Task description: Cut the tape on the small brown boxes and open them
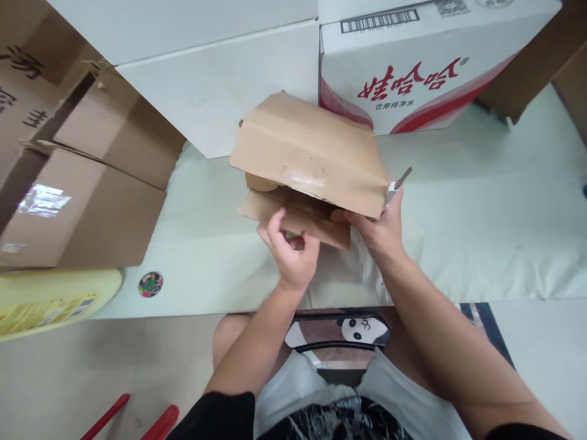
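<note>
Over the near part of the pale green desk [458, 244], straight ahead in my head view, I see a brown cardboard box [312, 150] tilted, its opening turned toward me and a flap [302, 223] standing out below the gap. I cannot tell whether its underside touches the desk.

My two hands are apart, one toward each end of it. The right hand [384, 235] is clamped on the right end, thumb at the corner of the opening. The left hand [293, 260] has its fingers curled against the flap's lower edge, index finger raised over its face; whether they pinch the flap I cannot tell.

Just behind the box I see a plain white box [206, 98] and, right beside that, a white carton [413, 79] with red lettering and a barcode. At the left I have taped brown cartons [105, 201], with a yellow container [59, 299] in front of them and a round, patterned disc [150, 285] near its end on the desk.
</note>
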A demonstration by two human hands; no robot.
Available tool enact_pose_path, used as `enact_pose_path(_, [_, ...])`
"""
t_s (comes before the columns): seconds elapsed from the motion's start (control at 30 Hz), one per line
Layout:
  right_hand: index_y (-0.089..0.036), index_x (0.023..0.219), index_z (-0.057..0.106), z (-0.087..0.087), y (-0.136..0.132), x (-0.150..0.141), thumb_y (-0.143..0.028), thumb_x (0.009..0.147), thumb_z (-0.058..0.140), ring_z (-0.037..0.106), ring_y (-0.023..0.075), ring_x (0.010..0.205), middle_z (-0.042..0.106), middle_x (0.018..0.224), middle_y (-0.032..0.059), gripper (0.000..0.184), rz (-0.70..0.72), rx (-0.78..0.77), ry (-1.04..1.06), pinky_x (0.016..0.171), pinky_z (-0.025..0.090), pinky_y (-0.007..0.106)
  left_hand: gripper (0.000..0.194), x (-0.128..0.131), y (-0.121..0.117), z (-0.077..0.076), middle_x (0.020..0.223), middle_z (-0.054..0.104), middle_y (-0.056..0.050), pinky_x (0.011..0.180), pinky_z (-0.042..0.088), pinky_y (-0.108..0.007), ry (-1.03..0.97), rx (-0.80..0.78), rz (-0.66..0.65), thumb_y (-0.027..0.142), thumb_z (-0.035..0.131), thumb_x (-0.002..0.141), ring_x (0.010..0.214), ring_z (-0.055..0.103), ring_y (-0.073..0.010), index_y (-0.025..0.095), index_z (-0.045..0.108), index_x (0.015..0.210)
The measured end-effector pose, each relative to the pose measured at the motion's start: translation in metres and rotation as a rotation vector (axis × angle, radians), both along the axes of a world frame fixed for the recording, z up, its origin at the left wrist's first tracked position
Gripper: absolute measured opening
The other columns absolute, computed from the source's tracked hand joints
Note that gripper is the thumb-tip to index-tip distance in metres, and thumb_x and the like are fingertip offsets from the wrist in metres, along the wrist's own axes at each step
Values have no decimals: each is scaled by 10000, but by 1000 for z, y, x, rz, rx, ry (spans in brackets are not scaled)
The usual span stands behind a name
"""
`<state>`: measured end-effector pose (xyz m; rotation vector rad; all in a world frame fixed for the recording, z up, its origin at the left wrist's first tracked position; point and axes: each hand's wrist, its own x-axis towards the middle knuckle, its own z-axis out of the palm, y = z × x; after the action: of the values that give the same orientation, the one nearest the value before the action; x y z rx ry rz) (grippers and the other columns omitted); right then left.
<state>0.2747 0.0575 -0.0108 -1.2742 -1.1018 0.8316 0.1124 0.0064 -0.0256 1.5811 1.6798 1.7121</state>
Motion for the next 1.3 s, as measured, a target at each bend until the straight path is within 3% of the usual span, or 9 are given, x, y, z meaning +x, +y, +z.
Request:
enact_pose_path(0.07, [-277, 1115, 445, 0, 2, 3, -560, 583, 877, 619, 220, 941, 615, 1067, 18, 742, -81, -50, -17, 811, 531, 394, 407, 11, -9, 2, 1145, 444, -54, 428, 423, -154, 100, 107, -55, 109, 651, 825, 579, 406, -29, 218, 562, 1207])
enact_pose_path(0.23, [-251, 1066, 480, 8, 6, 13, -516, 527, 866, 629, 227, 923, 651, 1046, 25, 714, -199, -181, -98, 813, 520, 398, 228, 29, -21, 5, 1040, 460, -71, 707, 631, -272, 278, 245, -195, -1, 572, 767, 1016, 659, -198, 199, 574, 877])
enact_pose_path(0.4, [-236, 1025, 548, 13, 7, 18, -445, 647, 781, 653, 247, 953, 687, 1029, 41, 491, -185, -207, -172, 818, 532, 410, 223, 9, -17, 19, 664, 418, 72, 452, 367, -173, 211, 338, -264, 15, 614, 770, 505, 413, -69, 209, 519, 827])
enact_pose_path(0.57, [-230, 914, 570, 12, 7, 18, -362, 674, 730, 641, 224, 917, 697, 967, 24, 317, -214, -226, -212, 823, 526, 397, 189, -44, 3, 35, 687, 463, 70, 538, 389, -214, 120, 306, 141, 43, 631, 814, 541, 421, -77, 210, 543, 828])
enact_pose_path(0.73, [-225, 987, 622, 12, 11, 14, -457, 744, 697, 658, 232, 952, 721, 1028, 32, 344, -217, -302, -130, 888, 526, 436, 443, -95, 35, 4, 1211, 653, -104, 874, 579, -358, -10, -284, 21, 218, 748, 771, 1082, 660, -234, 249, 629, 1197])
enact_pose_path(0.83, [-227, 1006, 637, 11, 14, 12, -502, 740, 702, 665, 252, 992, 728, 1063, 36, 388, -237, -333, -108, 924, 522, 467, 665, -110, 45, -14, 1481, 572, -149, 1106, 528, -473, -172, -263, -244, 443, 837, 760, 1379, 578, -323, 297, 558, 1346])
enact_pose_path(0.97, [-231, 955, 601, 14, 10, 8, -544, 727, 728, 645, 247, 954, 715, 1021, 36, 408, -203, -311, -179, 888, 537, 461, 904, -106, 44, -10, 1613, 473, -157, 1215, 458, -493, -117, -166, -508, 609, 824, 781, 1506, 483, -361, 312, 425, 1536])
enact_pose_path(1.17, [-246, 1010, 518, 15, -3, -7, -532, 692, 764, 590, 190, 818, 668, 956, 17, 493, 18, -288, -207, 762, 516, 360, 822, -83, 48, -17, 1301, 677, -155, 1152, 526, -513, -202, -132, -191, 496, 914, 736, 1214, 695, -303, 252, 465, 1379])
enact_pose_path(1.3, [-247, 1030, 524, 14, -4, -11, -495, 660, 759, 578, 197, 815, 659, 959, 19, 504, -22, -316, -269, 771, 486, 371, 641, -77, 50, -26, 1189, 700, -141, 1138, 543, -526, -151, -83, -50, 466, 928, 716, 1226, 697, -306, 246, 540, 1177])
